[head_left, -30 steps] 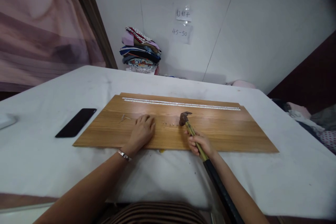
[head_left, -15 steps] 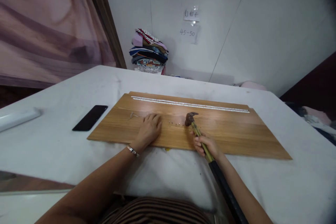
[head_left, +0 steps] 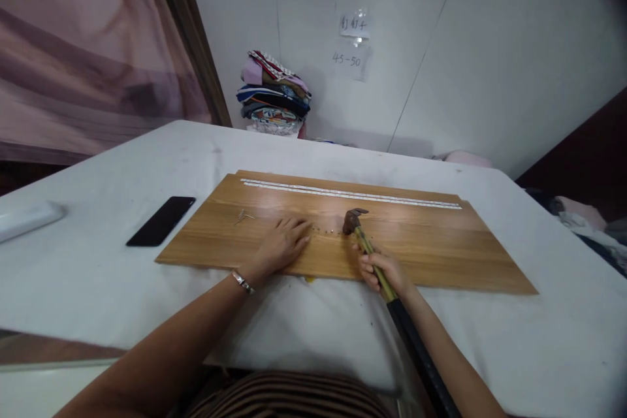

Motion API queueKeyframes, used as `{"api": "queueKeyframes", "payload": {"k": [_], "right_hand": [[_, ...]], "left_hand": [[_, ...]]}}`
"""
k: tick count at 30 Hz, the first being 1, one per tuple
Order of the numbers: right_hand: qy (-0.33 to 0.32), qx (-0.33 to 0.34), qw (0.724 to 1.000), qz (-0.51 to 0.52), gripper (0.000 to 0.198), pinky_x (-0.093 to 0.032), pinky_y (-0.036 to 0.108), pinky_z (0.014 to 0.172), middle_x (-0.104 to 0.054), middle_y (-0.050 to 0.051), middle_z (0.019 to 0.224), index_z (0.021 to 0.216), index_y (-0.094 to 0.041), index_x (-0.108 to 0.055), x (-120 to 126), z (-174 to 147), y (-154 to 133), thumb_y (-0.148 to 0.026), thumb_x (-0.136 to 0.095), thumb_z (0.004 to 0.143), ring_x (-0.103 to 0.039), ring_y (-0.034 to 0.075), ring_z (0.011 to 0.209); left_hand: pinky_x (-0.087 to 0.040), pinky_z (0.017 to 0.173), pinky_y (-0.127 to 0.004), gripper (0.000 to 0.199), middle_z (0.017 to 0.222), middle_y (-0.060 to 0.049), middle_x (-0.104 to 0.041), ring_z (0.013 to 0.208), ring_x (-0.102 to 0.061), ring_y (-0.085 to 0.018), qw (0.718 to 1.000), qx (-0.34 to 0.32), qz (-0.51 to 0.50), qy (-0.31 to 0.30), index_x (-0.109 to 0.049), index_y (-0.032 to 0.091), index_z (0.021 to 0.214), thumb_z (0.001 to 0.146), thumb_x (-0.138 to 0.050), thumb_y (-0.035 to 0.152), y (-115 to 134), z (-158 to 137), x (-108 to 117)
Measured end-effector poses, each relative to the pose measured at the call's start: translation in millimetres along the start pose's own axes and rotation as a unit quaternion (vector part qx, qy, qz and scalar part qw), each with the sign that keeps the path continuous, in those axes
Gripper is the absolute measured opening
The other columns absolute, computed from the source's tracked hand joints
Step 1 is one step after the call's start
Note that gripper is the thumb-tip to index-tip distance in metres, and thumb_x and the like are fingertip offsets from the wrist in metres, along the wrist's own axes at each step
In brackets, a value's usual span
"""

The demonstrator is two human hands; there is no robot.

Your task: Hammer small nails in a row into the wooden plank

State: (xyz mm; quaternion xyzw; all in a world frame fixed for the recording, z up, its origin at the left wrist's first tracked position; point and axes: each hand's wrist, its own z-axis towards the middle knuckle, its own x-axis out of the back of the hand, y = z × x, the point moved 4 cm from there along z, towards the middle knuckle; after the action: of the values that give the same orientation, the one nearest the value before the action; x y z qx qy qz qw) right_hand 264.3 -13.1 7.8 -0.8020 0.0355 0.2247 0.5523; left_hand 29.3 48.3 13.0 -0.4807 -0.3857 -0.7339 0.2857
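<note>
A phone (head_left: 161, 222) is lying left of the board (head_left: 426, 245) on the table (head_left: 539, 222) — loose nails (head_left: 241, 215) are resting on its left part, the hammer (head_left: 403, 323) is reaching over its middle — and a clothes pile (head_left: 274, 96) is standing behind.

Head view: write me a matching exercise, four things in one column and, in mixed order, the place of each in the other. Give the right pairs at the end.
Things:
1. hammer
2. phone
3. loose nails
4. folded cloths

Places:
A. on the white tabletop, left of the board
B. stacked by the wall
C. gripped in the right hand
D. on the board, left of the left hand

Right pairs: 1-C, 2-A, 3-D, 4-B
</note>
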Motion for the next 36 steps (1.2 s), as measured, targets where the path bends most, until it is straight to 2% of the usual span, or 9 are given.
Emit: {"api": "queueKeyframes", "payload": {"k": [9,17,22,29,36], "right_hand": [[-0.001,0.011,1.0,-0.009,0.037,-0.025,0.016,0.027,-0.042,-0.012,0.051,0.1,-0.018,-0.053,-2.6,-5.9,-8.1,-0.029,-0.065,0.067,-0.034,0.005,0.031],[-0.008,0.005,1.0,0.001,0.037,-0.026,0.016,0.027,-0.044,-0.012,0.05,0.1,-0.019,-0.052,1.8,0.5,-2.1,-0.028,-0.064,0.066,-0.035,0.005,0.03],[-0.012,0.017,1.0,0.007,0.035,-0.025,0.016,0.027,-0.044,-0.012,0.051,0.099,-0.019,-0.052,-0.6,-5.3,-9.1,-0.027,-0.064,0.067,-0.035,0.005,0.03],[-0.006,-0.01,1.0,-0.009,0.036,-0.025,0.016,0.027,-0.044,-0.012,0.05,0.098,-0.019,-0.051,-2.1,-0.9,-3.6,-0.027,-0.064,0.065,-0.034,0.005,0.031],[-0.008,0.015,1.0,-0.011,0.035,-0.024,0.016,0.027,-0.042,-0.012,0.051,0.1,-0.02,-0.05,2.2,-2.2,-5.5,-0.028,-0.062,0.068,-0.034,0.006,0.031]], "left_hand": [[-0.041,0.104,-0.042,0.03,0.121,-0.011,-0.058,0.114,-0.052,-0.025,0.998,0.033,-0.026,0.043,-0.063,0.018,0.11,0.09,-0.051,0.037,-2.8,-0.6,3.6],[-0.04,0.105,-0.044,0.031,0.123,-0.011,-0.057,0.117,-0.051,-0.026,0.999,0.035,-0.006,0.037,-0.062,0.018,0.111,0.09,-0.05,0.037,-5.1,0.2,-0.3],[-0.04,0.105,-0.043,0.029,0.122,-0.01,-0.057,0.117,-0.05,-0.025,0.999,0.038,-0.015,0.035,-0.062,0.02,0.111,0.09,-0.051,0.036,-4.1,0.5,1.1],[-0.039,0.105,-0.043,0.033,0.123,-0.011,-0.057,0.117,-0.05,-0.026,0.998,0.052,-0.004,0.027,-0.062,0.017,0.113,0.09,-0.05,0.037,-4.6,0.9,0.7],[-0.04,0.104,-0.042,0.031,0.122,-0.011,-0.058,0.115,-0.051,-0.025,0.999,0.038,0.003,0.03,-0.063,0.017,0.109,0.09,-0.05,0.038,-5.1,1.7,-1.5]]}}
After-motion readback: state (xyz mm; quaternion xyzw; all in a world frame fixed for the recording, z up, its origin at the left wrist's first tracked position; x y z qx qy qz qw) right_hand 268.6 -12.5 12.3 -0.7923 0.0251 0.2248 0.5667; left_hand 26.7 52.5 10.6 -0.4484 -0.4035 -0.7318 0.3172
